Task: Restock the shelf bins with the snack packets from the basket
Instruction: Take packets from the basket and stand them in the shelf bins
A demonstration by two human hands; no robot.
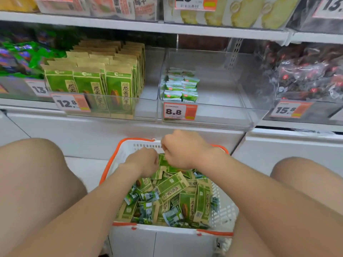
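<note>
While by the basket's (137,139) far rim, left hand (146,162), right hand (182,150) clutching packets (163,160).

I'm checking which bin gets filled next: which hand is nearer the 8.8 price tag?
Right. The right hand is directly below the 8.8 price tag, by the far rim of the basket; the left hand is lower and further left, over the packets.

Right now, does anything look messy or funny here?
Yes. The packets in the basket lie jumbled, big tan-green ones and small shiny ones mixed, pointing every way. The clear bin tagged 8.8 is mostly bare: small packets fill only its left front corner. Nothing looks torn or spilled.
</note>
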